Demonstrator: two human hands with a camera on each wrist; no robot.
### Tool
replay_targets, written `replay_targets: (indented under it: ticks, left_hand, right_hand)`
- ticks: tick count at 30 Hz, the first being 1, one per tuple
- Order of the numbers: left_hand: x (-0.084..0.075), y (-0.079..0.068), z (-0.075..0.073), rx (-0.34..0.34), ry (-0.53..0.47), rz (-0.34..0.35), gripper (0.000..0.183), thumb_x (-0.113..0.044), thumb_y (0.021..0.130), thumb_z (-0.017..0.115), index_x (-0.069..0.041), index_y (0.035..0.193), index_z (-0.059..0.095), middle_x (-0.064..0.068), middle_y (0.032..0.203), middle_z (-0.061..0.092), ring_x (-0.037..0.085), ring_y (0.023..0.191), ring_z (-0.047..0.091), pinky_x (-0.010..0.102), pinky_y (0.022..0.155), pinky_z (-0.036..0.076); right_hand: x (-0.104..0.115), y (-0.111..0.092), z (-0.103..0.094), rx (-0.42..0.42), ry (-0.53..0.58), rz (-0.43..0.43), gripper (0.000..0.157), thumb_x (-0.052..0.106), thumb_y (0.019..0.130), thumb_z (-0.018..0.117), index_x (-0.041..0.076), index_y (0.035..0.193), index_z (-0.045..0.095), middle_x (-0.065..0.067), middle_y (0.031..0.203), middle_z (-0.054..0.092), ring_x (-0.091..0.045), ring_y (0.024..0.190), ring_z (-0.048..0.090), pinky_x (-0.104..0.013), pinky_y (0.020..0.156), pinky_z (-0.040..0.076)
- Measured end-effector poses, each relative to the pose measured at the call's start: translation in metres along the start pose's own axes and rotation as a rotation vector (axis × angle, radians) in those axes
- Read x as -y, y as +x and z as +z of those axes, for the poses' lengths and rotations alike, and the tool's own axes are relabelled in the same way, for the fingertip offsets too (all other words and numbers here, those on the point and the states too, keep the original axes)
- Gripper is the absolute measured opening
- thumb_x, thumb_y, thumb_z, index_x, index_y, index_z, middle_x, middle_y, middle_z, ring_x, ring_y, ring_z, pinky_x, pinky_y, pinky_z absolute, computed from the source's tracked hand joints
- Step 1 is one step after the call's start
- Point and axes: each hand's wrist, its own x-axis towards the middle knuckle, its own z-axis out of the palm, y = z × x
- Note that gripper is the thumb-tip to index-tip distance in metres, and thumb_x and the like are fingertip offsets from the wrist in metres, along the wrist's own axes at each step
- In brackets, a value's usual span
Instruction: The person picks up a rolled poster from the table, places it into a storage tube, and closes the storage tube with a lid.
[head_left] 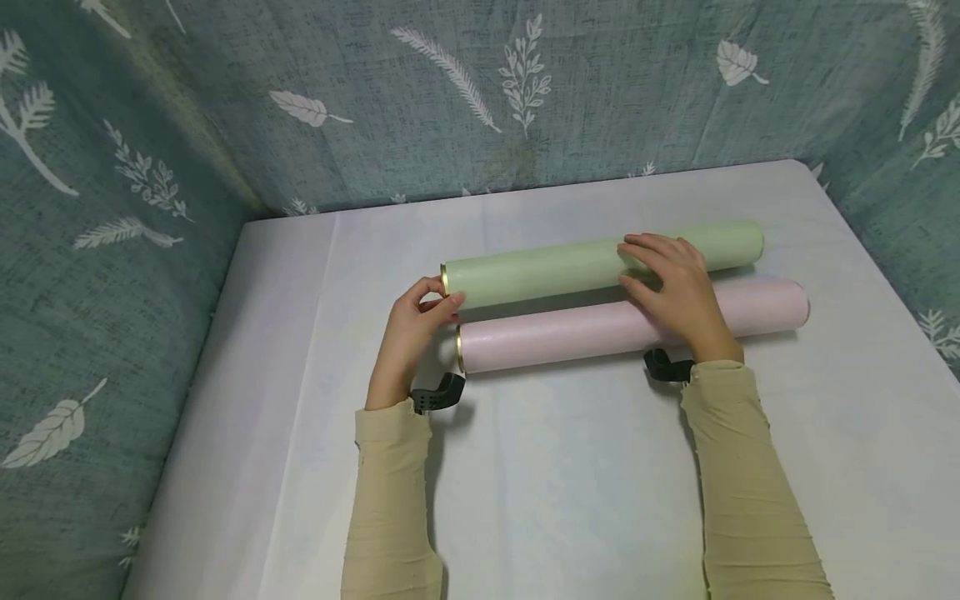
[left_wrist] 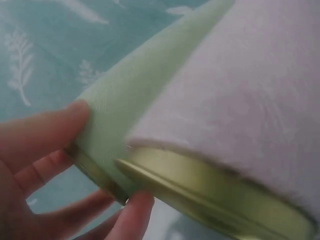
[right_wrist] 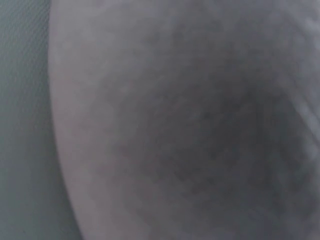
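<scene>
A long pale green tube (head_left: 540, 272) with a gold rim lies slantwise across the white table. Nearer the person, a similar pink tube (head_left: 555, 337) lies roughly parallel to it. My left hand (head_left: 411, 327) grips the green tube's left end, its thumb and fingers around the gold rim. In the left wrist view, the pink tube's gold-rimmed end (left_wrist: 215, 190) stands large in front of the green tube (left_wrist: 120, 105). My right hand (head_left: 675, 285) reaches over the pink tube, its spread fingers resting on the green one. The right wrist view shows mostly a blurred pinkish-grey surface (right_wrist: 125, 125).
The table's white cover (head_left: 555, 500) stretches out on all sides of the tubes. Teal fabric with white leaf prints (head_left: 360, 50) hangs behind the table and at both sides. Dark wrist mounts (head_left: 438, 393) are worn below both hands.
</scene>
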Motion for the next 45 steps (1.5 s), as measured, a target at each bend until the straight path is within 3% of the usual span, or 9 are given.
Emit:
replay_targets:
  ticks: [6,12,17,22,31,35,39,43,45]
  left_hand:
    - [0.01,0.006,0.0,-0.017,-0.05,-0.001,0.028,-0.025,0.077,0.07,-0.009,0.091,0.052,-0.002,0.124,0.048,0.02,0.102,0.055,0.029,0.081,0.047]
    - [0.017,0.015,-0.002,-0.034,0.005,-0.008,0.027,-0.022,0.08,0.067,-0.006,0.094,0.05,0.003,0.13,0.045,0.02,0.11,0.05,0.03,0.084,0.045]
    - [0.019,0.023,0.003,-0.062,0.084,-0.043,0.028,-0.02,0.084,0.063,-0.002,0.099,0.049,0.012,0.123,0.051,0.021,0.102,0.056,0.027,0.079,0.048]
    - [0.02,0.024,0.005,-0.089,0.095,-0.104,0.03,-0.023,0.083,0.064,-0.003,0.102,0.051,0.009,0.109,0.057,0.018,0.093,0.058,0.026,0.076,0.048]
    - [0.006,0.02,-0.008,-0.009,0.103,-0.123,0.043,-0.033,0.086,0.058,-0.008,0.12,0.047,0.01,0.125,0.047,0.022,0.106,0.052,0.035,0.084,0.046]
    - [-0.012,0.025,-0.015,-0.068,0.266,-0.005,0.044,-0.04,0.087,0.054,-0.015,0.122,0.048,0.004,0.127,0.048,0.02,0.11,0.049,0.038,0.087,0.042]
    - [-0.03,0.029,-0.027,-0.158,0.492,0.147,0.043,-0.041,0.09,0.048,-0.021,0.128,0.046,0.0,0.131,0.045,0.021,0.116,0.045,0.042,0.089,0.039]
    - [-0.039,0.029,-0.048,-0.142,0.8,0.229,0.045,-0.028,0.095,0.04,-0.021,0.139,0.031,0.005,0.14,0.035,0.028,0.123,0.037,0.047,0.094,0.034]
    - [-0.041,0.029,-0.061,-0.129,0.948,0.228,0.048,-0.026,0.097,0.037,-0.018,0.142,0.023,0.009,0.143,0.028,0.032,0.126,0.031,0.052,0.097,0.027]
  right_hand:
    - [0.002,0.004,0.001,0.11,-0.061,0.02,0.047,0.031,0.083,0.063,0.017,0.126,0.052,-0.002,0.133,0.043,-0.021,0.126,0.032,-0.047,0.105,0.009]
    - [0.004,0.007,0.005,0.154,-0.099,0.022,0.044,0.031,0.084,0.062,0.017,0.125,0.053,-0.002,0.134,0.042,-0.024,0.125,0.031,-0.048,0.104,0.01]
    - [0.003,0.008,0.006,0.195,-0.133,0.028,0.041,0.032,0.085,0.06,0.018,0.123,0.054,-0.003,0.136,0.039,-0.026,0.126,0.029,-0.05,0.103,0.011]
    - [0.001,0.006,0.006,0.231,-0.143,0.025,0.036,0.031,0.087,0.057,0.02,0.121,0.055,-0.003,0.137,0.037,-0.029,0.126,0.028,-0.052,0.102,0.011]
    - [0.004,0.01,-0.002,0.205,-0.136,0.05,0.033,0.026,0.087,0.059,0.014,0.118,0.057,-0.006,0.131,0.044,-0.029,0.124,0.03,-0.052,0.1,0.017]
    - [0.006,0.022,-0.016,0.197,-0.154,0.075,0.038,0.027,0.087,0.058,0.012,0.122,0.054,-0.009,0.131,0.044,-0.029,0.125,0.03,-0.051,0.1,0.018]
    - [0.006,0.033,-0.039,0.238,-0.174,0.1,0.05,0.034,0.091,0.049,0.01,0.135,0.039,-0.013,0.14,0.031,-0.03,0.13,0.02,-0.05,0.103,0.012]
    - [-0.001,0.038,-0.072,0.307,-0.29,0.114,0.051,0.027,0.096,0.039,0.002,0.139,0.028,-0.02,0.144,0.02,-0.033,0.133,0.013,-0.053,0.103,0.012]
    - [-0.008,0.041,-0.089,0.362,-0.366,0.124,0.049,0.023,0.097,0.034,0.0,0.139,0.023,-0.022,0.144,0.017,-0.034,0.133,0.01,-0.057,0.1,0.012]
